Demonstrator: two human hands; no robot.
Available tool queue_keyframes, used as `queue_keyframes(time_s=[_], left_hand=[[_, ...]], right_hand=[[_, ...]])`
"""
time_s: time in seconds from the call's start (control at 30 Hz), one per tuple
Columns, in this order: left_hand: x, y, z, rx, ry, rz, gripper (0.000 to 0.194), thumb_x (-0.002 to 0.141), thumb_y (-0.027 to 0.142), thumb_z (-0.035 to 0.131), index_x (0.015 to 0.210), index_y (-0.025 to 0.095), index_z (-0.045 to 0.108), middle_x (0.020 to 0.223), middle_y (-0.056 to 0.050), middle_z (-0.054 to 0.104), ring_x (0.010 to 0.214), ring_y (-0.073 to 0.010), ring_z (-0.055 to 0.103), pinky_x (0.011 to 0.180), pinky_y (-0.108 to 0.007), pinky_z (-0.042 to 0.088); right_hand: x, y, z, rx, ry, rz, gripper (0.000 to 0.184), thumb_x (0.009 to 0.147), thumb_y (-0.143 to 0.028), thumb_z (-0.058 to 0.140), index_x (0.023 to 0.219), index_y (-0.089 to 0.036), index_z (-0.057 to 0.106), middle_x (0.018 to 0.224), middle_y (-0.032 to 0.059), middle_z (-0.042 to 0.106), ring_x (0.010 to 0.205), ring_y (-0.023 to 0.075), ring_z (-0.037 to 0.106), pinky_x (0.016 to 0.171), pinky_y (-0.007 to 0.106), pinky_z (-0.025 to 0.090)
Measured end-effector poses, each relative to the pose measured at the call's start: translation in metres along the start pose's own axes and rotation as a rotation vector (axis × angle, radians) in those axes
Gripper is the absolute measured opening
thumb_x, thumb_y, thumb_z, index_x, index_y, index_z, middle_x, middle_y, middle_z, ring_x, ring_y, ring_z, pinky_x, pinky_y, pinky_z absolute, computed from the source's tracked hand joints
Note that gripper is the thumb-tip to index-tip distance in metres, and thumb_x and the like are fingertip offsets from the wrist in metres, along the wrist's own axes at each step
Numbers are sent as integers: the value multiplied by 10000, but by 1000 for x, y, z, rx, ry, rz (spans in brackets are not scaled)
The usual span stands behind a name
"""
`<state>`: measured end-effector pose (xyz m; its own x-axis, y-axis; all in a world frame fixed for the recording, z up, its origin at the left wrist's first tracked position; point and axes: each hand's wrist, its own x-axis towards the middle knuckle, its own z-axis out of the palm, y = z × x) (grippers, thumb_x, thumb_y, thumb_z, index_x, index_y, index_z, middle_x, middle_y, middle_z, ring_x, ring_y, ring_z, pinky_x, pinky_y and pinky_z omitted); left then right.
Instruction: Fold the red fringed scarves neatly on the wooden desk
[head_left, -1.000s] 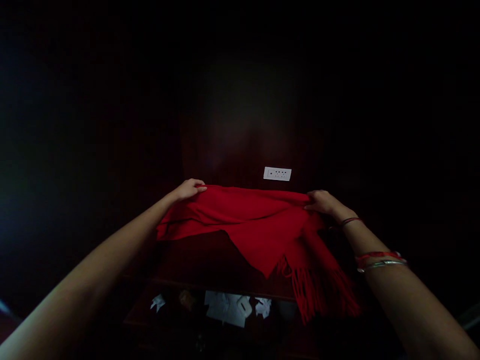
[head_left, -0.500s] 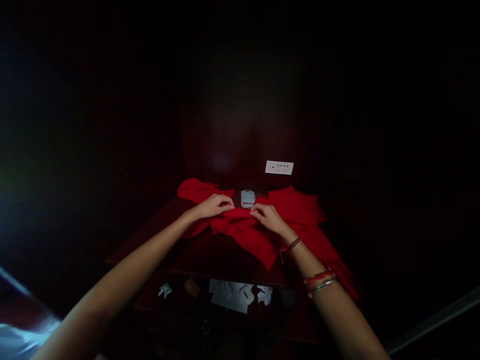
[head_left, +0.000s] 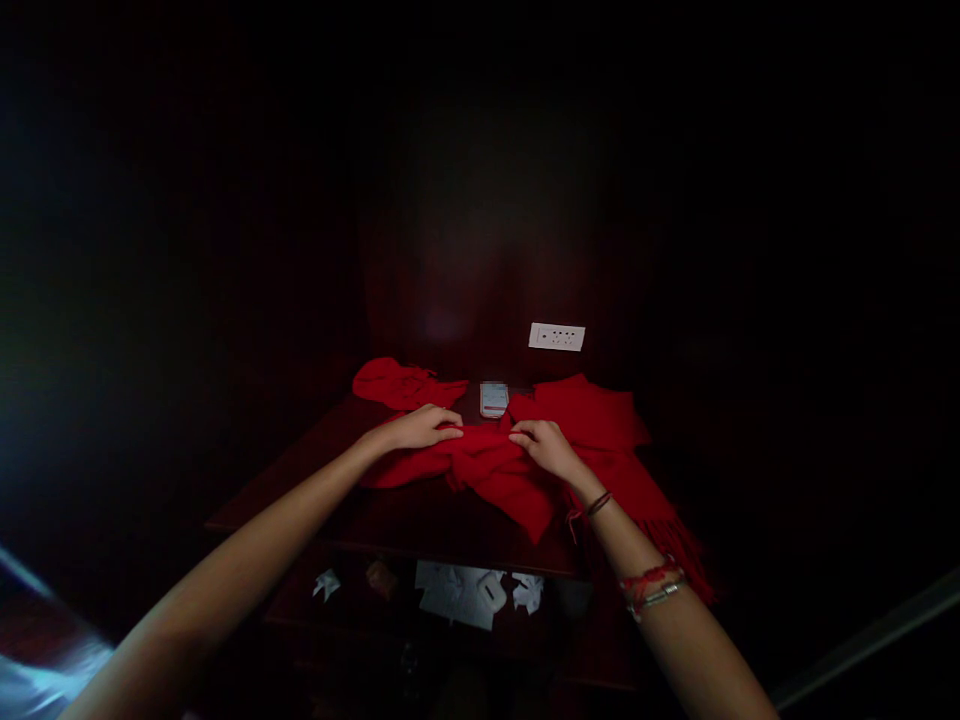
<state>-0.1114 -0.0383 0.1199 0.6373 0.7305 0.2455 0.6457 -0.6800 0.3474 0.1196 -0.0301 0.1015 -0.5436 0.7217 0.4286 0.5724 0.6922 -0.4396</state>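
Observation:
A red fringed scarf lies bunched across a dark wooden table, its fringe hanging at the right side. My left hand pinches the scarf's upper edge left of centre. My right hand grips the same edge a little to the right, so a stretch of cloth runs between the two hands. Just behind that stretch rests a phone with its screen lit. More red cloth is heaped at the back left, and a flat red fold spreads at the back right.
A white socket panel is on the dark wall behind. Under the tabletop, an open drawer or shelf holds papers, a small white case, crumpled white scraps and a brownish item. The surroundings are very dark.
Both hands have come slightly nearer to me and a little farther apart, drawing the scarf's edge back from the phone. The cloth between them is more gathered.

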Motion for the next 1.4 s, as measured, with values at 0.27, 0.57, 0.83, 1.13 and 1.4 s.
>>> queue_keyframes(time_s=[0.27,0.57,0.83,1.13,1.4], left_hand=[[13,20,6,163,102,45,231,808,243,362,820,156,576,788,-45,589,741,-147,518,695,-229,362],[8,7,11,313,25,-65,218,740,176,394,861,162,574,830,-58,591,788,-173,525,714,-261,383],[3,5,-4,481,-39,-353,218,705,212,408,792,189,607,766,-56,617,734,-184,556,560,-230,384],[8,19,0,440,-17,-255,192,699,220,421,804,187,578,766,-44,599,727,-169,543,586,-234,378],[-7,1,-18,568,-133,-409,236,676,236,458,866,207,595,843,-62,618,804,-212,547,594,-256,388]], right_hand=[[9,-18,13,-14,44,-33,152,774,-209,471,800,-167,614,762,44,639,707,148,563,661,243,389],[11,-15,21,-63,9,-23,182,733,-213,531,895,-144,577,867,79,623,778,160,557,676,232,386],[10,-11,10,-186,-7,81,147,779,-182,457,795,-167,602,756,57,637,724,154,570,642,220,375],[14,-23,21,-135,-3,17,204,744,-248,529,923,-166,586,880,65,629,796,154,565,695,218,387],[13,-16,-5,-209,20,49,139,771,-182,477,802,-158,610,771,64,639,726,159,566,659,235,384]])
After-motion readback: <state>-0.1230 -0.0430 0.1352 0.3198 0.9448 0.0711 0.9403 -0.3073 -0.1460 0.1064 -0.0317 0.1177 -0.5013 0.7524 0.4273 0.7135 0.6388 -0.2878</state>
